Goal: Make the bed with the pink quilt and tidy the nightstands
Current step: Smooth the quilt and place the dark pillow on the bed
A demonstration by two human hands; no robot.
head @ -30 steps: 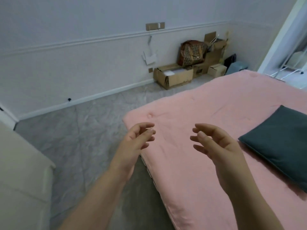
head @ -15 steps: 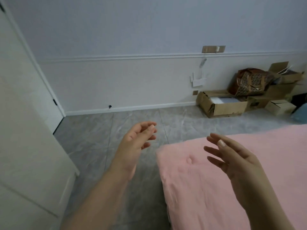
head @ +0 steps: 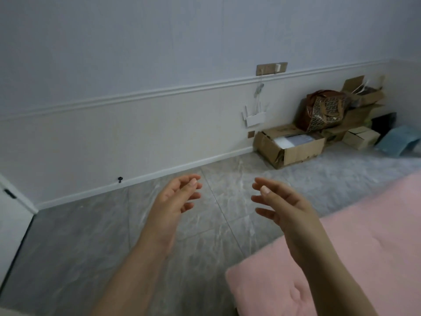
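The pink quilt (head: pixel 364 242) covers the bed at the lower right; only its corner and left edge show. My left hand (head: pixel 175 201) hangs in the air above the grey floor, fingers apart and curled, holding nothing. My right hand (head: pixel 282 206) is raised beside it, palm facing left, fingers spread and empty, just left of the quilt's edge. Neither hand touches the quilt. No nightstand is in view.
An open cardboard box (head: pixel 289 147) stands against the wall, with a brown patterned bag (head: pixel 323 110) and more boxes (head: pixel 362 137) piled to its right. A white router (head: pixel 255 118) hangs on the wall. A white door (head: pixel 13 229) is at the left edge. Grey tiled floor (head: pixel 91 242) lies between.
The view has swung left and up, away from the bed: the dark green pillow has left the frame and more floor and wall show. Both hands stay raised, open and empty.
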